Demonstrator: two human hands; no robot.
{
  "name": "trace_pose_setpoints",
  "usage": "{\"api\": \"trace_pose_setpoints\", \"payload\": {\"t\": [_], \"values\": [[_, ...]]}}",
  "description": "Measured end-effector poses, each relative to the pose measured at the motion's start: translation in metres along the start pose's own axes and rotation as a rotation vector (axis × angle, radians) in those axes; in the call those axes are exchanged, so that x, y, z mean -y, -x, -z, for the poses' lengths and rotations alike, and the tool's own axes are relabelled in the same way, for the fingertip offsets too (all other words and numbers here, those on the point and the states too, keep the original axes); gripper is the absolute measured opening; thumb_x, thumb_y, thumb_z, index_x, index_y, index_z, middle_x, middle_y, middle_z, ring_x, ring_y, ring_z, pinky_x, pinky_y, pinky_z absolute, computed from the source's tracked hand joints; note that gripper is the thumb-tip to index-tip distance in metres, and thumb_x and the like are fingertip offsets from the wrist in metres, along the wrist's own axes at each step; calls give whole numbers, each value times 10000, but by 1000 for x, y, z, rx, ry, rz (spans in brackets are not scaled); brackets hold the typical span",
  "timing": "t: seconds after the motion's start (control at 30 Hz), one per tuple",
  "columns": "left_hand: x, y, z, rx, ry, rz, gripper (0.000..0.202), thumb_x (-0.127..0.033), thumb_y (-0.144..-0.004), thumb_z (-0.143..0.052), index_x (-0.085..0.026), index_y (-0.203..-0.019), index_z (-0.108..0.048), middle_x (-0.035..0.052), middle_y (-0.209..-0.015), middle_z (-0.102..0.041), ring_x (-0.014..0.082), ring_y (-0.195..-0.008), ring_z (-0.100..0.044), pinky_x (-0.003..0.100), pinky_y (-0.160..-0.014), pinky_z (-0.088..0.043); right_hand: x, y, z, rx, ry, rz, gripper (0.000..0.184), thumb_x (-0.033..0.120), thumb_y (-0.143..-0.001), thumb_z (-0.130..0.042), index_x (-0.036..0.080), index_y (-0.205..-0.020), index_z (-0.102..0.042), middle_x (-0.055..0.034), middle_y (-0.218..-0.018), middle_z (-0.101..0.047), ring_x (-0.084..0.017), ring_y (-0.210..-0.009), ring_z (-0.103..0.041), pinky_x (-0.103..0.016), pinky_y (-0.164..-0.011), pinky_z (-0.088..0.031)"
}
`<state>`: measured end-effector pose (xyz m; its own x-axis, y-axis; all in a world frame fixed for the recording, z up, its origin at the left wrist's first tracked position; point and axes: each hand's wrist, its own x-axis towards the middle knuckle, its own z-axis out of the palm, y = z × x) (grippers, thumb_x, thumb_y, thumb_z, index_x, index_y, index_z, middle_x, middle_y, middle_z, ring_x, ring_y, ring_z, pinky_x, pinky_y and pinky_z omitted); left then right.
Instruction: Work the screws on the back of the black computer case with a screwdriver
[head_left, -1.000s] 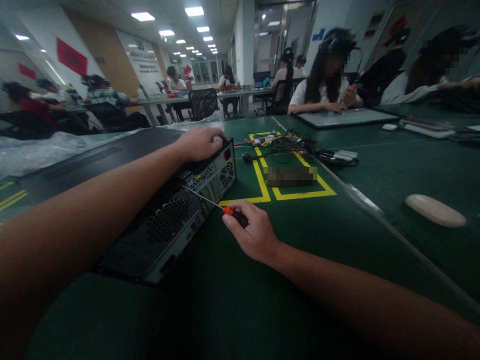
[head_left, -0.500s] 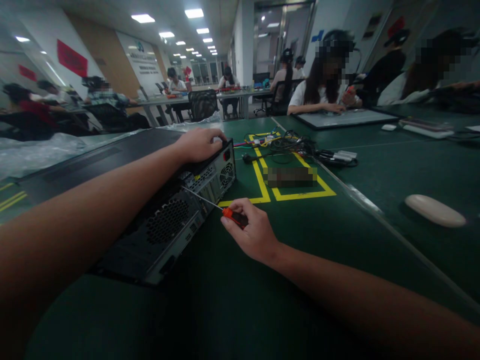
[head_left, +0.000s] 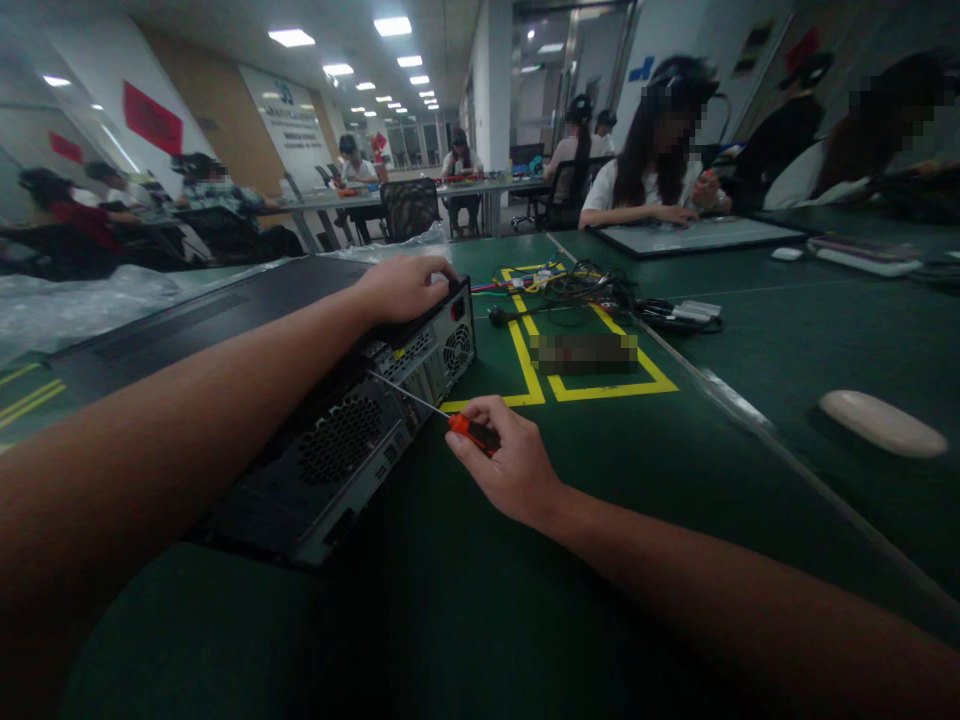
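A black desktop computer case (head_left: pixel 247 310) lies on the green table, its grey rear panel with fan grille and slots turned to the right. My left hand (head_left: pixel 405 287) presses on its top near the far rear corner, fingers bent at the edge and holding it; some fingertips are hidden. In my right hand (head_left: pixel 514 455) is a screwdriver with an orange and black handle (head_left: pixel 469 430), the fingers closed round it. Its thin metal shaft (head_left: pixel 411 394) reaches left to the upper edge of the rear panel. What the tip touches is too small to tell.
Tangled cables (head_left: pixel 592 290) lie beyond the case, near yellow tape marks (head_left: pixel 615 390). A blurred-out dark item (head_left: pixel 585 354) sits inside them. A pale oval object (head_left: pixel 883 423) is at the right. Clear plastic wrap (head_left: pixel 97 300) lies left. Across the table a person works at a flat panel (head_left: pixel 690 236).
The view has shifted slightly, moving everything a little to the right in the picture. Both hands and the screwdriver keep about the same place against the case.
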<state>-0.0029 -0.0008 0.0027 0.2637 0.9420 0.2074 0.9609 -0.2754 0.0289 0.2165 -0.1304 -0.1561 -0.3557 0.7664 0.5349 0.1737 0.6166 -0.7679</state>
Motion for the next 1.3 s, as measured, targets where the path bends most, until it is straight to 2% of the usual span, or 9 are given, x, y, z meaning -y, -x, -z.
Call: {"api": "trace_pose_setpoints", "payload": {"t": [0.23,0.53,0.73,0.97,1.3], "values": [[-2,2,0,2,19,16,613,-400,-1022,-482,-243,-1527,-791,162,-1205,-820,362,-1155,-741,505,-1037,-528,-1,0,-1,-12,-16,3,119,358,-1029,-738,271,-1090,-686,-25,-989,-796,-203,-848,-728,-345,-820,-586],[-3,2,0,-7,18,13,622,-397,-1010,-485,-229,-1522,-796,152,-1120,-820,356,-1126,-747,505,-1032,-526,1,0,2,-8,8,38,141,392,-1070,-700,255,-1098,-710,-44,-989,-798,-221,-888,-753,-365,-831,-586],[0,0,-1,-4,17,5,605,-396,-1009,-505,-243,-1515,-798,151,-1172,-825,363,-1147,-742,509,-1036,-526,0,-1,1,1,-5,60,196,411,-1105,-651,236,-1128,-737,-77,-1070,-829,-240,-976,-781,-380,-889,-601],[-3,1,1,9,11,6,604,-382,-1025,-494,-219,-1526,-790,157,-1141,-817,367,-1116,-742,505,-1008,-521,0,1,1,2,-19,21,213,400,-1019,-762,273,-1151,-653,-30,-1011,-800,-222,-899,-773,-355,-829,-592],[-2,0,-1,1,3,0,593,-365,-1031,-489,-230,-1518,-798,144,-1113,-809,348,-1075,-732,482,-979,-512,0,0,0,-7,-18,29,106,325,-1044,-725,268,-1075,-641,-25,-998,-789,-203,-873,-745,-344,-830,-576]]}}
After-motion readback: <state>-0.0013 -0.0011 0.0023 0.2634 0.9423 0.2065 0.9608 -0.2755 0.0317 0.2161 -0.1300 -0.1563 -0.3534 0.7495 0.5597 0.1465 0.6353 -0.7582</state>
